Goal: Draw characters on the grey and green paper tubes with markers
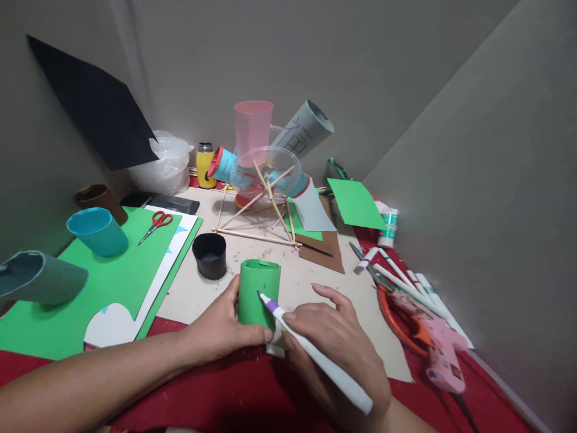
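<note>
Fingers of the left hand grip a green paper tube at its lower part, thumb across the front, remaining digits behind the left side. From where I stand, the tube is held upright at the near edge of a pale board, which lies on the red-covered counter. Right-hand fingers pinch a white marker with a purple band; one digit of the right hand is lifted clear of the barrel. The marker's tip meets the tube's front wall, just beside a small dark mark. A black cup stands near, behind and left of the tube. Farther back on the board, a frame of thin sticks stands below a pink cup. At left, red-handled scissors and a blue tube rest on a green sheet. At right, a pink glue gun lies beside orange-handled scissors.
</note>
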The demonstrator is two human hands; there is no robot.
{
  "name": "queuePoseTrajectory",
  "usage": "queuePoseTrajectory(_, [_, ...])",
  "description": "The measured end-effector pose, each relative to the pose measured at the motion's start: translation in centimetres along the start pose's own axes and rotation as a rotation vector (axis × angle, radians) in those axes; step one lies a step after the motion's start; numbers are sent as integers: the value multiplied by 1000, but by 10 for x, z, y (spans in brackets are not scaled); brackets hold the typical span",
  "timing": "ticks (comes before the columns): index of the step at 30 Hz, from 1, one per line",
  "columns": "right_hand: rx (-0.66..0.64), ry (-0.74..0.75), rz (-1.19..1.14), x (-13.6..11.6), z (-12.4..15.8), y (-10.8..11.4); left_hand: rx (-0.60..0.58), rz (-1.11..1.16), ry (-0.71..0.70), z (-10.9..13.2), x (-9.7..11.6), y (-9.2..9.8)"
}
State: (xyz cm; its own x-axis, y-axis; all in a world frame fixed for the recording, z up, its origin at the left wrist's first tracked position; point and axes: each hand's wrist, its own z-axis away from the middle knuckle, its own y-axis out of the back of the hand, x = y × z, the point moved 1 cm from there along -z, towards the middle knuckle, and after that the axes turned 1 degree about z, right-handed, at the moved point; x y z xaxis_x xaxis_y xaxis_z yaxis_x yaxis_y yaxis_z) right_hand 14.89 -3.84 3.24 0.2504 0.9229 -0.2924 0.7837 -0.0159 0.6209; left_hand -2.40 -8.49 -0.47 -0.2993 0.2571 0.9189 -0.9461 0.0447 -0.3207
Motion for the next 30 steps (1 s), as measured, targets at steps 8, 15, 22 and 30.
queuePoseTrajectory(8, [23,-8,30,1,0,3,12,-7,25,2,0,0])
queuePoseTrajectory(15, [44,-34,51,3,3,6,19,4,13,1,-1,1])
queuePoseTrajectory(22, [80,-19,63,4,0,9,22,-27,2,2,-2,2])
queuePoseTrajectory(30, [91,-61,55,3,1,9,16,-14,10,1,-4,4])
